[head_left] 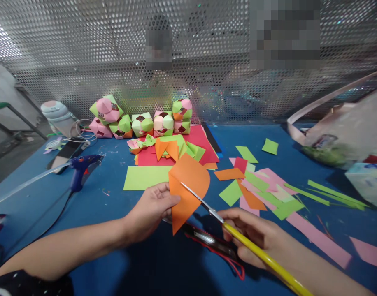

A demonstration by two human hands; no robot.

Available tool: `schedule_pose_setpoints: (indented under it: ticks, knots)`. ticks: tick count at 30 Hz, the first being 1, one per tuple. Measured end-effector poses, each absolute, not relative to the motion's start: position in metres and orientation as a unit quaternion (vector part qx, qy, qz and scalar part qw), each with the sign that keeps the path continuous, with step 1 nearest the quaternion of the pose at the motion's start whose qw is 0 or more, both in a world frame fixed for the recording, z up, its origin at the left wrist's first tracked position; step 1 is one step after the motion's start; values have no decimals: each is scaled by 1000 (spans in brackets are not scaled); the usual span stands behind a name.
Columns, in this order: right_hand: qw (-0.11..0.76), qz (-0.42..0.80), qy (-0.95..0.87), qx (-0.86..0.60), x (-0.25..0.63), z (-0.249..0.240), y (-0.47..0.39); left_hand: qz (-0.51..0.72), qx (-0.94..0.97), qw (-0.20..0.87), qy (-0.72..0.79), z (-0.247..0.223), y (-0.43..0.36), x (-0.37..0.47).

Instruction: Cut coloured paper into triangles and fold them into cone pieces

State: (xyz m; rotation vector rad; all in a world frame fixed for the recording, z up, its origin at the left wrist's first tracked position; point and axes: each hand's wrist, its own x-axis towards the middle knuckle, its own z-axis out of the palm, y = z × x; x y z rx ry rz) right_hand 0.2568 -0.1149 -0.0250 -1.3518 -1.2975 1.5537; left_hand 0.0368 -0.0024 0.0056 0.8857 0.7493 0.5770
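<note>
Curved upward at its top, a piece of orange paper (pixel 190 179) is pinched between the thumb and fingers of my left hand (pixel 156 203). My right hand (pixel 259 230) grips a pair of scissors with a long yellow handle (pixel 253 246). Their metal blades lie across the orange paper; whether they are cutting into it I cannot tell. Below both hands, a dark tool with a red cord, like a utility knife (pixel 208 238), rests on the blue table. A light green paper rectangle (pixel 142 176) lies just beyond my left hand.
Folded paper balls (pixel 142 123) line the back beside a perforated metal panel (pixel 207 98). A blue glue gun (pixel 80 168), a phone-like slab (pixel 66 154) and a pale bottle (pixel 57 117) stand left. Paper scraps (pixel 256 185) spread right, near a plastic bag (pixel 343 127).
</note>
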Motion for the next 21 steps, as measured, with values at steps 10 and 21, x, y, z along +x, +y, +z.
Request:
schedule_pose_setpoints:
  ticks: [10,21]
  knots:
    - [336,607,-494,-524,259,-26,-113,253,428,809,315,5,-4,35]
    - [337,623,-472,-525,255,-23,-114,222,424,828,291,11,-9,34]
